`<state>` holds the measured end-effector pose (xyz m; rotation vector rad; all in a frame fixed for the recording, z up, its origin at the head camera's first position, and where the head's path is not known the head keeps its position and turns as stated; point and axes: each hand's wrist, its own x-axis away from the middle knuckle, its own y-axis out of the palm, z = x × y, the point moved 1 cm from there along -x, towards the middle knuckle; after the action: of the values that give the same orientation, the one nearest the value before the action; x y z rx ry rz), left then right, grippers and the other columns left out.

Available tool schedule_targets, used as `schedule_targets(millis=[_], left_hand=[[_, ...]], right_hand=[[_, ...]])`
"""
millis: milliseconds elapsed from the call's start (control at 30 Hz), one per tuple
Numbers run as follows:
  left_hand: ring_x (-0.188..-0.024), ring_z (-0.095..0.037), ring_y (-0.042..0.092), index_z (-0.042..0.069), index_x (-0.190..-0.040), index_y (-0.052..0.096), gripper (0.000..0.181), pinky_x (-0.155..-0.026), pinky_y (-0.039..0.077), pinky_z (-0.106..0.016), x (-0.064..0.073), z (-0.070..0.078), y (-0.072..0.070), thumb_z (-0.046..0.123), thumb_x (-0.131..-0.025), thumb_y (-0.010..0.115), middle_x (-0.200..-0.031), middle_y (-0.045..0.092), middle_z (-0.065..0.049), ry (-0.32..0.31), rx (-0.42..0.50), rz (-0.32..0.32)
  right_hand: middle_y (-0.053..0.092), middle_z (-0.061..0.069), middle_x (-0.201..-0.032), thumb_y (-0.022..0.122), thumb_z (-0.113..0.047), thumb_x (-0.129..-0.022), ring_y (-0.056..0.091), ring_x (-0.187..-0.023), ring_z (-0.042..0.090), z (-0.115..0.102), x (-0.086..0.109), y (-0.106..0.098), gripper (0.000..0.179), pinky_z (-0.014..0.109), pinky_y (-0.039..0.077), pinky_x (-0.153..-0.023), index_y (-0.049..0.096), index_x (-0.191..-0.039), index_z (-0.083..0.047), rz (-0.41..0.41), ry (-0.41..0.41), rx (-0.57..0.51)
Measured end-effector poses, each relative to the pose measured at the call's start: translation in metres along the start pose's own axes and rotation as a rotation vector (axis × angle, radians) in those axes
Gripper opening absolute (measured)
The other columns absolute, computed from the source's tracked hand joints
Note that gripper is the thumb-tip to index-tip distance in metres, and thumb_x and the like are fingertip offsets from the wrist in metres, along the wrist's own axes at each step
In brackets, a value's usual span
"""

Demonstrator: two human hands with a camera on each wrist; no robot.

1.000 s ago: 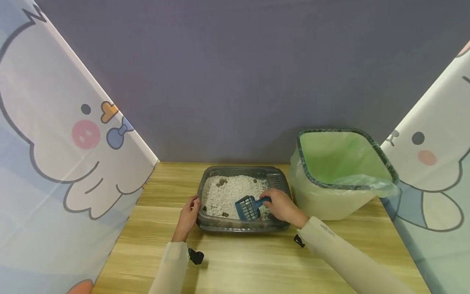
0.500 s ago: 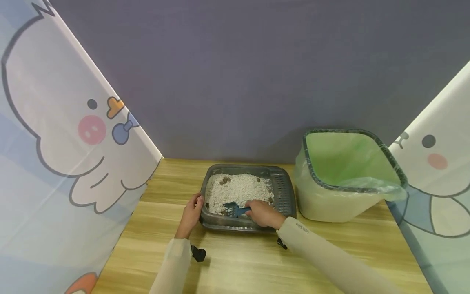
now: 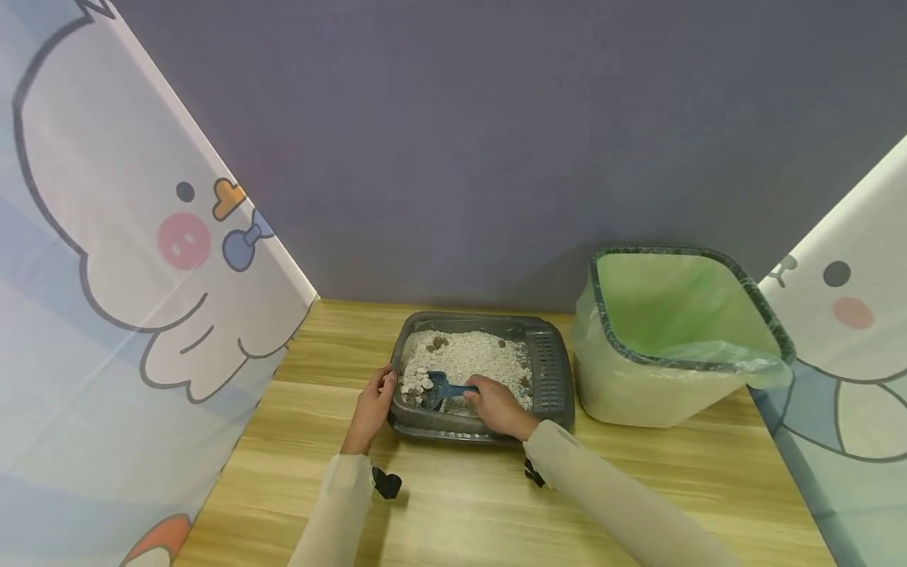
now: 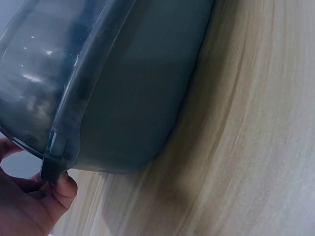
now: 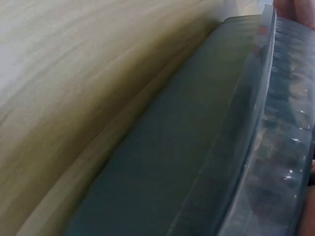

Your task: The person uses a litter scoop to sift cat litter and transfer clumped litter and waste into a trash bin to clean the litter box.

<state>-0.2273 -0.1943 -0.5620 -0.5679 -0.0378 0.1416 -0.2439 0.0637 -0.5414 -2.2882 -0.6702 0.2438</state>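
A dark grey litter box (image 3: 453, 430) sits on the wooden table, holding pale litter (image 3: 485, 356) with several brown clumps (image 3: 438, 343). My left hand (image 3: 372, 406) grips its left rim; the left wrist view shows the thumb and fingers (image 4: 66, 187) pinching the edge. My right hand (image 3: 497, 406) holds a blue litter scoop (image 3: 441, 389) by its handle. The scoop's head is in the litter at the box's left side, with whitish lumps against it. In the right wrist view the box's wall (image 5: 162, 142) hides the scoop, and only bits of the hand show.
A bin (image 3: 623, 394) with a translucent liner and dark patterned rim stands close to the box's right side, its mouth facing up. A grey wall (image 3: 453, 157) rises behind the table (image 3: 453, 504), and cartoon-printed panels (image 3: 106, 236) flank both sides.
My right hand has carried the scoop leftward across the litter, and its head has gone down into the litter near the left side. The left hand keeps its grip on the rim.
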Motion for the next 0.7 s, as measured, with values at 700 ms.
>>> schedule_targets(millis=[700], left_hand=[[-0.1,-0.033,0.056,0.011,-0.139,0.046,0.053,-0.081,0.044,-0.048,0.001,0.0,-0.003,0.046,-0.101,0.036,-0.119,0.056,-0.019,-0.009,-0.023,-0.016]], right_hand=[[0.047,0.008,-0.075,0.041,-0.023,-0.103,0.037,-0.056,0.013,0.018,0.038,-0.037,0.026,0.032,0.036,-0.058,0.054,-0.122,-0.012,0.195,0.01,-0.189]])
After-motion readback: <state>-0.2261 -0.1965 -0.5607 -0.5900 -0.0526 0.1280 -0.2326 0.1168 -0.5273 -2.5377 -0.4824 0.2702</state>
